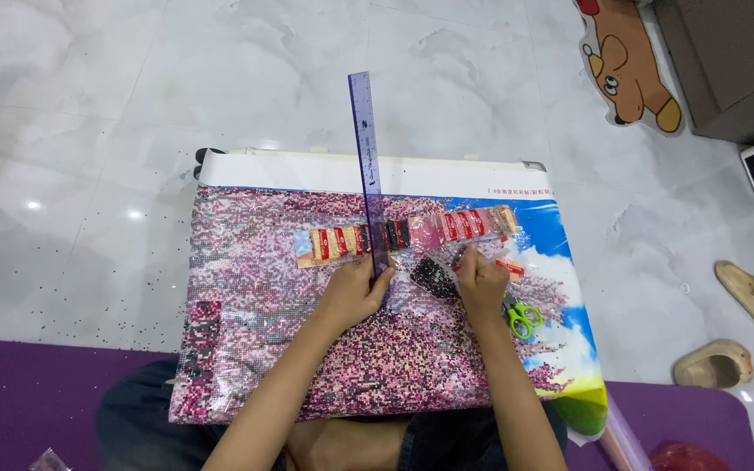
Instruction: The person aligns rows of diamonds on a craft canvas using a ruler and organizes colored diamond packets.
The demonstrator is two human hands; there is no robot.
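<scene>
My left hand (355,292) pinches the lower end of the purple ruler (368,166), which lies upright at the frame's centre over the bead canvas (307,349). My right hand (480,283), fingers curled, rests beside the dark bead bag (434,276); I judge it best to keep the ruler flat and steady.

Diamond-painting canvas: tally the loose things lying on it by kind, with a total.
Purple ruler: 1
Strip of small bead packets: 1
Bag of dark beads: 1
Green-handled scissors: 1
Total: 4
</scene>
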